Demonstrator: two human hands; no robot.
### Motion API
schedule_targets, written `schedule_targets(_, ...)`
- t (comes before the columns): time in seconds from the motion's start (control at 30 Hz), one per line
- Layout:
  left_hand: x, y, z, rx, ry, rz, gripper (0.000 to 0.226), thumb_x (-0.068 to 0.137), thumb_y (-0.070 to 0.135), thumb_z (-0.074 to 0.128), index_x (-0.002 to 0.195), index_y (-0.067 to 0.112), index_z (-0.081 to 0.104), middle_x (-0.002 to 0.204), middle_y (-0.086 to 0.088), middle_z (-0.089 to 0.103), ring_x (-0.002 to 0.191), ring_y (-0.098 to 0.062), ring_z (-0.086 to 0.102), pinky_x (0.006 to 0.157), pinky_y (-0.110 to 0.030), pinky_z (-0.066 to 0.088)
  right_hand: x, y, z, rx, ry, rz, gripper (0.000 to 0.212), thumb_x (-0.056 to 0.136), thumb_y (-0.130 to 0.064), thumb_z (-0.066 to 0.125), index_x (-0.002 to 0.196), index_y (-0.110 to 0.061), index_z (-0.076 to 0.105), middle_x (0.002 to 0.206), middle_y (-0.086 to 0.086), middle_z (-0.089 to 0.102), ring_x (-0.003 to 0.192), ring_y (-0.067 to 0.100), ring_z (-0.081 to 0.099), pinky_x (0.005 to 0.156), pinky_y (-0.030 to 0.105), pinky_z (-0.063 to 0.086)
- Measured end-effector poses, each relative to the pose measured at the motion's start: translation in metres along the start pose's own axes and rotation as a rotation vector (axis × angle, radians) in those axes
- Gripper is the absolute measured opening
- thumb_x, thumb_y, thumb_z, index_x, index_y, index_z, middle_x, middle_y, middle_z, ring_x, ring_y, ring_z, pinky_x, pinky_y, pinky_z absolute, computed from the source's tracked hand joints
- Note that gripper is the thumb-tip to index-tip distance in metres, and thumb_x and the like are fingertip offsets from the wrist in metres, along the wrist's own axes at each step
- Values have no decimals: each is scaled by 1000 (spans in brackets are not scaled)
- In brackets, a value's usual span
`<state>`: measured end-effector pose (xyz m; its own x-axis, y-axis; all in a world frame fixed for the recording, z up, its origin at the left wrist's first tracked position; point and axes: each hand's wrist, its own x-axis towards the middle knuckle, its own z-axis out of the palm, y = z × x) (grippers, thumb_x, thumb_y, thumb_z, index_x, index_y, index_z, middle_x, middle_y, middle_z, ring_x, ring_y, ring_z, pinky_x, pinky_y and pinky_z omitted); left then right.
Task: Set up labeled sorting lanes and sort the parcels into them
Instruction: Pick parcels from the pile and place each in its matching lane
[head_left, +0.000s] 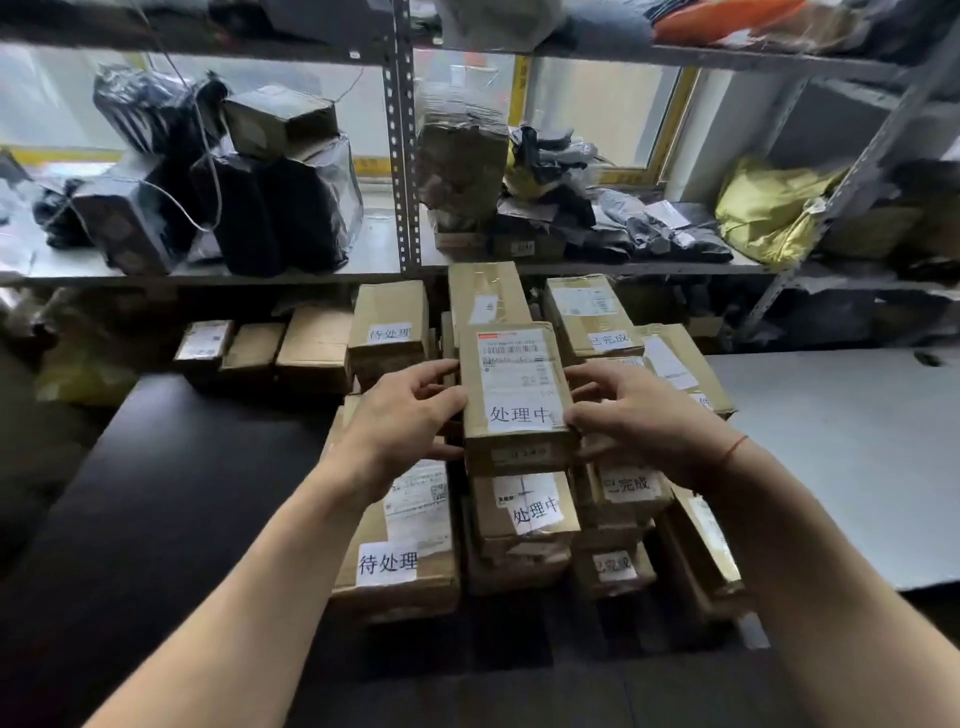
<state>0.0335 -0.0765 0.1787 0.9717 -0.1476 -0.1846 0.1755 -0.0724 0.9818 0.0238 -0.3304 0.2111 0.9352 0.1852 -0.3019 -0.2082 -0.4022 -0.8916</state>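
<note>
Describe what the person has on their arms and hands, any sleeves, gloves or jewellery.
Both forearms are bare as far as the picture shows, with no sleeves. The left hand and the right hand wear no gloves. A thin red string bracelet circles the right wrist.

A single head-worn wide-angle camera looks forward and down from the person's own standpoint, close enough that both forearms run in from the bottom corners. It faces a metal shelving unit (402, 156) square on, the shelves bowing toward the frame edges. Below lie the dark worktop (171, 499) at left and a pale grey worktop (841, 457) at right.
</note>
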Motion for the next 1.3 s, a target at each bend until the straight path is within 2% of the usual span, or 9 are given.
schedule_targets(0.2,20,-16,20,15,46,-75,45,101,13,67,144,21,60,114,-2,78,98,-23,78,73,-42,66,21,28,-14,-17,-31,50,62,94,-12,73,152,-20,50,120,3,73,108,20,75,86,43,66)
schedule_targets(0.37,31,-23,19,20,35,-98,36,101,11,66,131,31,63,110,0,80,99,-21,78,71,-41,65,35,35,-12,-39,-44,55,66,94,-14,74,154,-19,47,122,1,70,112,20,70,81,36,66)
schedule_targets(0.43,34,-24,20,-3,42,-113,35,101,9,66,127,32,64,109,0,81,98,-21,79,71,-41,65,39,38,-13,-32,-51,64,68,94,-13,74,155,-19,46,123,2,70,114,21,70,84,38,66)
schedule_targets(0.57,39,-25,20,13,45,-127,40,100,10,67,135,28,62,114,-2,79,100,-22,78,79,-48,66,44,40,-14,3,-39,74,70,92,-13,76,154,-19,46,123,3,71,115,22,71,91,46,64)
schedule_targets(0.7,39,-25,17,15,27,-140,43,100,13,68,141,23,61,112,0,80,98,-23,79,86,-53,65,44,45,-11,11,-33,76,70,91,-17,78,154,-22,47,124,2,71,117,22,70,93,48,64)
schedule_targets(0.93,35,-25,14,25,20,-158,45,99,17,71,142,21,60,115,-6,78,99,-23,79,84,-51,66,44,45,-10,-12,-24,73,69,91,-18,77,153,-22,47,126,2,70,117,22,70,93,47,64)
schedule_targets(1.03,31,-21,10,66,34,-153,47,98,19,73,143,20,60,123,-8,74,107,-25,76,83,-50,66,42,44,-11,-45,-18,70,67,93,-18,75,154,-21,47,126,2,70,116,22,71,91,46,64)
schedule_targets(1.2,16,-7,1,198,115,-66,29,102,20,67,130,24,69,117,-2,73,108,-20,73,84,-43,66,35,23,-16,-289,112,-65,44,99,-26,68,141,-24,57,121,-4,71,106,17,72,86,42,65)
schedule_targets(1.3,5,-1,-12,440,207,50,32,100,30,68,132,30,70,114,10,72,104,-7,69,90,-32,63,33,4,-8,-486,252,-232,41,101,-33,64,141,-24,61,126,-4,70,104,11,68,80,29,61)
